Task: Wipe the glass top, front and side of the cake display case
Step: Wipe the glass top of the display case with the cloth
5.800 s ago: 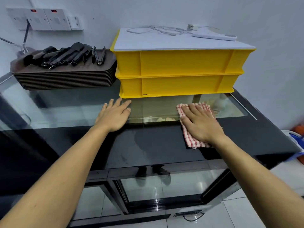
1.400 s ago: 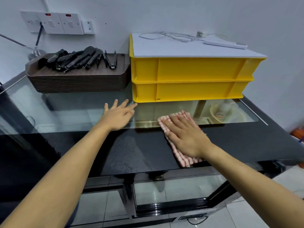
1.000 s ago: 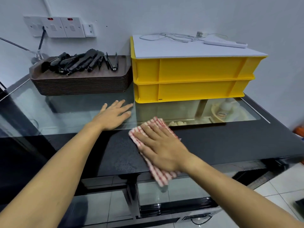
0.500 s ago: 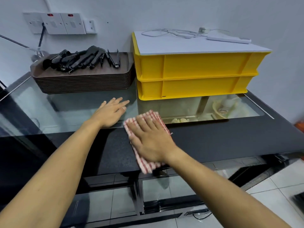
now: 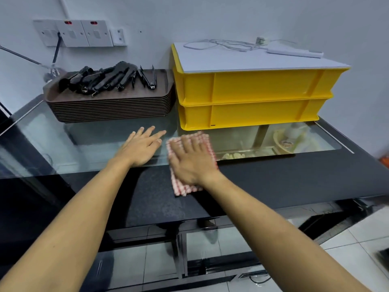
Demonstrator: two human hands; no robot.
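While our right hand (image 5: 190,163) presses the checked cloth (image 5: 185,187) flat-fingered onto the glass top (image 5: 94,140), our left hand (image 5: 140,148) lies flat just beside it. Yellow crates (image 5: 252,100) stand beyond our fingertips.

Glossy clear glass top (image 5: 94,142) with black speckled front band, woven checked cloth (image 5: 190,187), smooth yellow plastic crates (image 5: 252,100), matt brown trays (image 5: 109,106), black tongs (image 5: 105,79).

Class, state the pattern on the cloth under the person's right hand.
The cloth is red-and-white checked, seen in the head view beneath the flat right hand.
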